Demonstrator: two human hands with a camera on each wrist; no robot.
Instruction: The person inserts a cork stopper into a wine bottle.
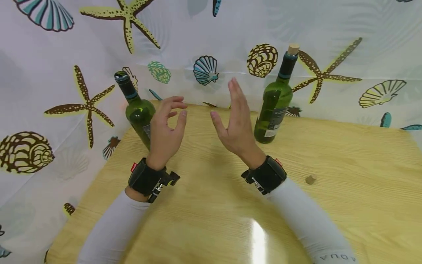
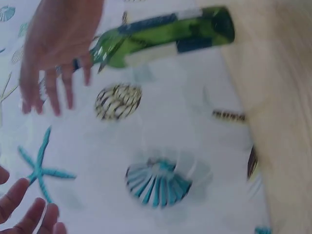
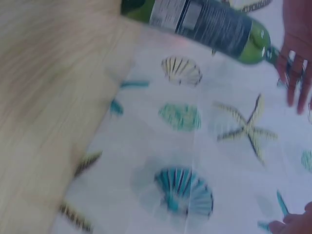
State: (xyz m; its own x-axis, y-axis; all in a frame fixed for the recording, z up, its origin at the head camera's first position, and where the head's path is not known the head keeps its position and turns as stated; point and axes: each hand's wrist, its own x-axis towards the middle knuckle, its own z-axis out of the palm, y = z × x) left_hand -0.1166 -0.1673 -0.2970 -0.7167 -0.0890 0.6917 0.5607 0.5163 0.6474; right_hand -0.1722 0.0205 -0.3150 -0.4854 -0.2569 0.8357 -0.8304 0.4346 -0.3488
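My left hand (image 1: 166,132) hovers above the table with its fingers loosely bent and holds nothing. It overlaps a green wine bottle (image 1: 140,113) in the head view; this bottle stands upright with no cork in its mouth. My right hand (image 1: 235,124) is raised too, fingers straight and thumb apart, with nothing in it. Just right of it stands a second green wine bottle (image 1: 275,95), a cork (image 1: 293,49) sticking out of its neck. In the left wrist view the right hand (image 2: 63,44) hides the neck of that bottle (image 2: 170,36).
A small loose cork (image 1: 311,179) rests on the wooden table (image 1: 204,205), to the right of my right wrist. Behind the table hangs a white cloth (image 1: 179,33) printed with shells and starfish. Both wrists carry black straps with small devices.
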